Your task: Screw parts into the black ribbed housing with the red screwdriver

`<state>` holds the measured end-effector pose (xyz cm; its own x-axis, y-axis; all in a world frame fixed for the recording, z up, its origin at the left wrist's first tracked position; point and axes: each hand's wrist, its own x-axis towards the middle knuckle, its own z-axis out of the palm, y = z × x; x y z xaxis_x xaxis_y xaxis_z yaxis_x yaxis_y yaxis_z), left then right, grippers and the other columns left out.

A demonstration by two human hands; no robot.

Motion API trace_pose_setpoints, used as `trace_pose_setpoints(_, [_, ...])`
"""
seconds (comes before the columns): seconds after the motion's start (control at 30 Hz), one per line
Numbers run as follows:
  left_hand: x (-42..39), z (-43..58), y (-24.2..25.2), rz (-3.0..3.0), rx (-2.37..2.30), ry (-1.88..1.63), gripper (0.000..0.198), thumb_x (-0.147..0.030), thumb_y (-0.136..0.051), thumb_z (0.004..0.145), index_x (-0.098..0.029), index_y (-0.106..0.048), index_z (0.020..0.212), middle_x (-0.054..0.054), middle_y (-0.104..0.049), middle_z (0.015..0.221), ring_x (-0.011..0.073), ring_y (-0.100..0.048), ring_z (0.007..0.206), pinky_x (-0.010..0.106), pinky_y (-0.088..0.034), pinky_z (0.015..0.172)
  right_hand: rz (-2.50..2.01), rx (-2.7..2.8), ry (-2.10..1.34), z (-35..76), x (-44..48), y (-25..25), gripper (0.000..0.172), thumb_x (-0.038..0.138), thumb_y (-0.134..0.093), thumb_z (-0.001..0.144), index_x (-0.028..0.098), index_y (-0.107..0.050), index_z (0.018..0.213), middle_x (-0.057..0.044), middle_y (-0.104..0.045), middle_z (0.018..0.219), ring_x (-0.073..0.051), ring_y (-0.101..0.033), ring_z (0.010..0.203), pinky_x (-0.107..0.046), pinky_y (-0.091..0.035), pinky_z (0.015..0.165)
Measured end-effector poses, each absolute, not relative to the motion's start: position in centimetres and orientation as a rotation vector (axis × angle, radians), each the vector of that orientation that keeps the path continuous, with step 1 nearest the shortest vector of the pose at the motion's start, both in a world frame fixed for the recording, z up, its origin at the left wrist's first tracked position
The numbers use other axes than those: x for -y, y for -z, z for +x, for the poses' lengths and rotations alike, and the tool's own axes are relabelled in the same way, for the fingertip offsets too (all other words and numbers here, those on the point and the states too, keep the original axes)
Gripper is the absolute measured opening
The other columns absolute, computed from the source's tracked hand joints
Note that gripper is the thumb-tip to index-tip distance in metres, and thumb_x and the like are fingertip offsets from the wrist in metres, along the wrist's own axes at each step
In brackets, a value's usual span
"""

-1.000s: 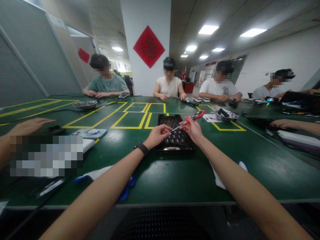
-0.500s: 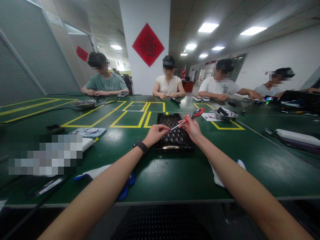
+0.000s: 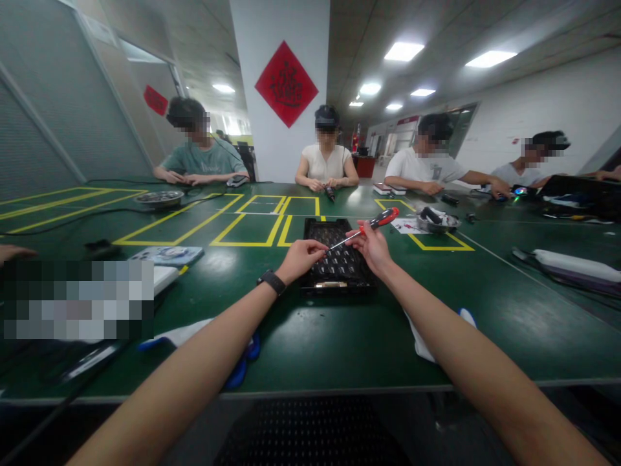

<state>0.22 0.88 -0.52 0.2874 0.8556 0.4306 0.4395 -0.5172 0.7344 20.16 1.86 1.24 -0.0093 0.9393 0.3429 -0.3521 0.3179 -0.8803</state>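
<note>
Your right hand (image 3: 371,249) grips the red-and-black screwdriver (image 3: 387,217), its handle slanting up to the far right. Your left hand (image 3: 305,260) brings thumb and fingers together at the tip of the shaft; you cannot tell whether they pinch it. The screwdriver hangs over the open black case (image 3: 361,279), which lies before you on the green surface (image 3: 339,349), with rows of small shiny shapes inside. Your grip and the case's place match a second ago.

Around you, more has changed. The person (image 3: 326,165) across from you now has a dark object (image 3: 330,193) between both hands; it lay toward the right side before. The person in white (image 3: 427,169) at far right has since stretched an arm rightward. The hand working at the right edge has gone, with the dark item beside it.
</note>
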Motion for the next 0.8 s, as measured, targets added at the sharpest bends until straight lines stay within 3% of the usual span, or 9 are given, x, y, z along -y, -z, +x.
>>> trace_pose_setpoints(0.43, [-1.0, 0.1, 0.5, 2.165, -1.216, -1.119, 0.027, -0.03, -0.053, 0.075, -0.014, -0.07, 0.089, 0.004, -0.068, 0.071, 0.0128, -0.057, 0.06, 0.022, -0.04, 0.054, -0.609, 1.378, -0.939, 18.5, 1.2, -3.2, 0.036, 0.048, -0.054, 0.075, 0.024, -0.047, 0.1, 0.003, -0.063, 0.071, -0.008, -0.059, 0.055, -0.019, -0.044, 0.051])
trace_pose_setpoints(0.6, [-1.0, 0.0, 0.4, 2.125, -1.209, -1.123, 0.028, -0.03, -0.053, 0.076, -0.013, -0.069, 0.091, 0.006, -0.068, 0.073, 0.0136, -0.058, 0.062, 0.022, -0.042, 0.056, -0.59, 1.559, -0.841, 17.7, 2.9, -3.5, 0.035, 0.039, -0.061, 0.073, 0.022, -0.052, 0.102, 0.001, -0.063, 0.076, -0.01, -0.058, 0.058, -0.024, -0.048, 0.062])
trace_pose_setpoints(0.8, [-0.9, 0.1, 0.3, 2.13, -1.199, -1.138, 0.026, -0.03, -0.052, 0.077, -0.013, -0.068, 0.089, 0.004, -0.066, 0.07, 0.0124, -0.056, 0.061, 0.022, -0.041, 0.056, -0.568, 1.657, -0.815, 17.6, 3.0, -3.2, 0.027, 0.04, -0.055, 0.078, 0.022, -0.052, 0.097, 0.001, -0.063, 0.076, -0.009, -0.058, 0.057, -0.024, -0.048, 0.062])
